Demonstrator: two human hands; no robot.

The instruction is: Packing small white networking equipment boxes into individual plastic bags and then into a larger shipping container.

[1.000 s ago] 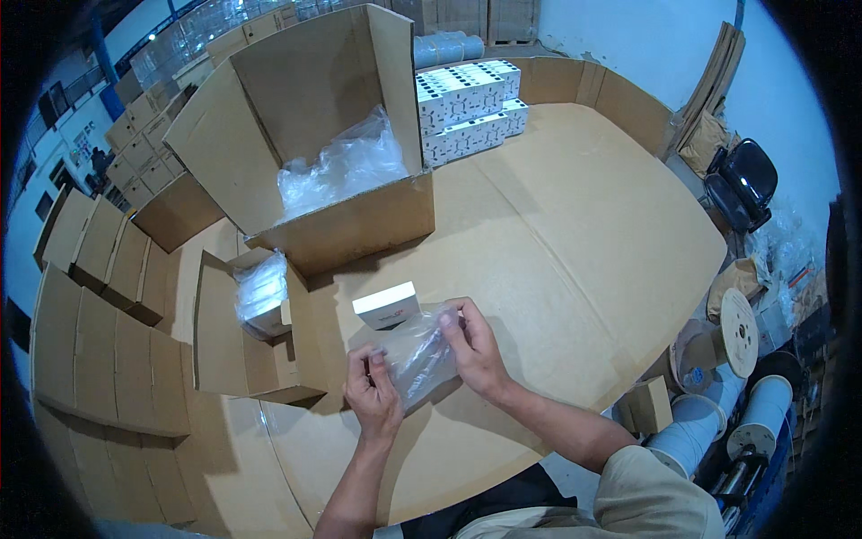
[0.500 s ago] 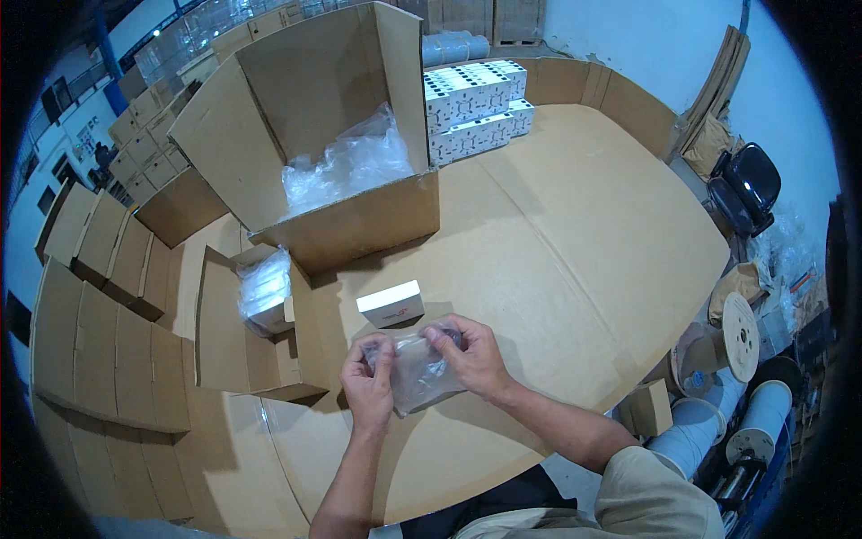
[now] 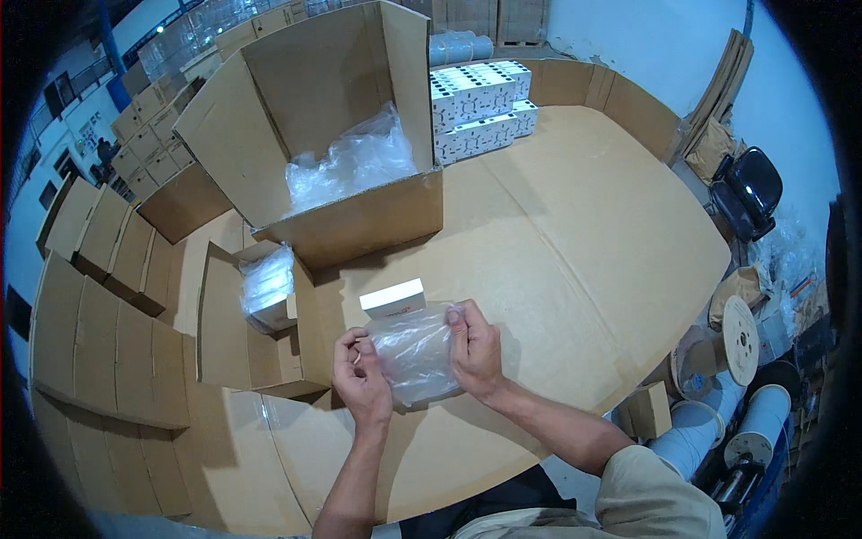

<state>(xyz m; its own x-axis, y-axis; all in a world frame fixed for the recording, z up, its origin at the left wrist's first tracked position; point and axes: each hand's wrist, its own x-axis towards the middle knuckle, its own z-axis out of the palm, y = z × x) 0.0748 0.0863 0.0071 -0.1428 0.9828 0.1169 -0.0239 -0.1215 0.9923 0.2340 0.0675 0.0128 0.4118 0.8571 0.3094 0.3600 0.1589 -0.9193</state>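
Head view: the left hand (image 3: 362, 379) and the right hand (image 3: 476, 349) each grasp one side of a clear plastic bag (image 3: 415, 353), holding it stretched between them just above the near part of the cardboard-covered tabletop (image 3: 575, 260). A small white box (image 3: 392, 297) rests on the tabletop just beyond the bag. Farther off stands a large open carton (image 3: 332, 135) holding crumpled plastic wrap (image 3: 350, 166). Stacked white boxes (image 3: 476, 108) sit at the far right.
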